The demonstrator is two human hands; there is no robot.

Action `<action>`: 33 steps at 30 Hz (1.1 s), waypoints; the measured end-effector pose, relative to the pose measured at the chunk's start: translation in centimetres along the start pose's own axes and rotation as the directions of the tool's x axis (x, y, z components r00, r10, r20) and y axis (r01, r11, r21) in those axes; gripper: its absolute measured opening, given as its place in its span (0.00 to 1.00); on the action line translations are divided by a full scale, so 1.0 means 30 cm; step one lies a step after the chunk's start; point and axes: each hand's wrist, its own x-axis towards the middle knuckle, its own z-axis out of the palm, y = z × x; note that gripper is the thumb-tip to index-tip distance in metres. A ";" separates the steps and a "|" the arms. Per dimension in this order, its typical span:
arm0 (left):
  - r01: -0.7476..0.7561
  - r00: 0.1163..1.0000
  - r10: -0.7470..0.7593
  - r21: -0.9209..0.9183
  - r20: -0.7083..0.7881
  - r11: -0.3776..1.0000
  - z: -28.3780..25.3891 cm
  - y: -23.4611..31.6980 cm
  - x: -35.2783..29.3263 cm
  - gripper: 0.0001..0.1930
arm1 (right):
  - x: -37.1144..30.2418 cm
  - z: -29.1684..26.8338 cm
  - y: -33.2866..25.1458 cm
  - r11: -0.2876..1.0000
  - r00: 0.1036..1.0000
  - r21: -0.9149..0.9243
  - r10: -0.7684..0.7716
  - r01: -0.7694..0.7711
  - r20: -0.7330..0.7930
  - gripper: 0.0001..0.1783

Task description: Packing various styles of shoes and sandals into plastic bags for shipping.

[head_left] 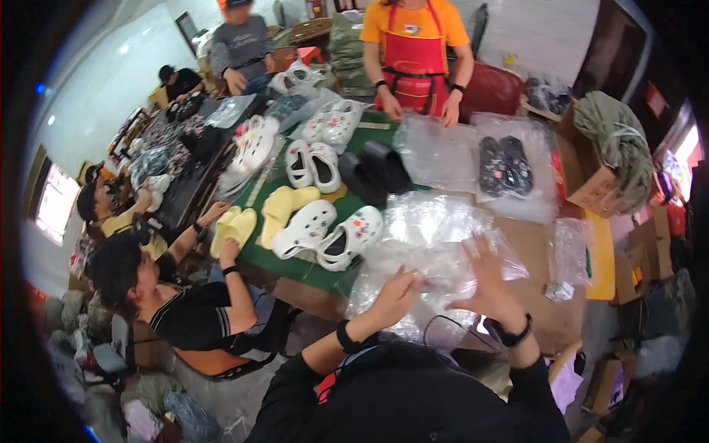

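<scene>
Clear plastic bags (436,225) lie in a shiny stack on the table in front of me. My left hand (397,297) is closed at the near left side of the stack, its fingers pinching the edge of a clear bag. Over the right part of the stack my right hand (489,284) is open, fingers spread and slightly blurred. White clogs with charms (348,238) sit just left of the bags, one of them tipped on its side. Black slides (375,171) lie beyond them, and yellow slides (284,210) are farther left.
A person at left handles yellow slides (235,227). Across the table stands a person in a red apron (417,52), hands on flat bags. Black clogs (506,166) lie on a bag at the far right. An open cardboard box (583,166) stands beyond the right edge.
</scene>
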 end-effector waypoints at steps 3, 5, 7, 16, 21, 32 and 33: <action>0.095 0.994 -0.095 0.003 0.056 0.995 -0.003 0.016 -0.013 0.14 | 0.095 0.062 0.016 0.979 0.987 -0.184 -0.061 0.088 0.146 0.62; 0.005 1.000 -0.003 -0.119 0.016 0.993 0.000 0.018 -0.013 0.12 | 0.114 0.099 0.050 0.994 0.979 -0.057 -0.080 0.093 0.187 0.61; -0.008 1.000 0.011 -0.122 0.027 0.992 0.015 0.023 0.002 0.12 | 0.109 0.113 0.073 0.994 0.971 0.076 -0.096 0.082 0.218 0.59; 0.051 0.987 -0.028 -0.141 0.160 0.989 -0.062 -0.012 0.081 0.13 | 0.149 0.130 0.097 0.997 0.970 -0.073 -0.015 0.033 0.242 0.46; 0.297 0.938 -0.229 -0.262 0.262 0.918 -0.189 -0.210 0.091 0.11 | 0.162 0.102 0.106 0.991 0.961 -0.022 -0.120 0.129 0.248 0.41; -0.139 0.957 -0.033 0.556 0.289 0.820 -0.057 -0.774 0.057 0.15 | 0.438 -0.183 0.142 0.921 0.827 -0.217 -0.164 0.324 0.537 0.33; -0.186 0.924 -0.077 0.618 0.374 0.764 -0.033 -0.739 0.073 0.20 | 0.481 -0.200 0.143 0.920 0.825 -0.222 -0.159 0.323 0.543 0.33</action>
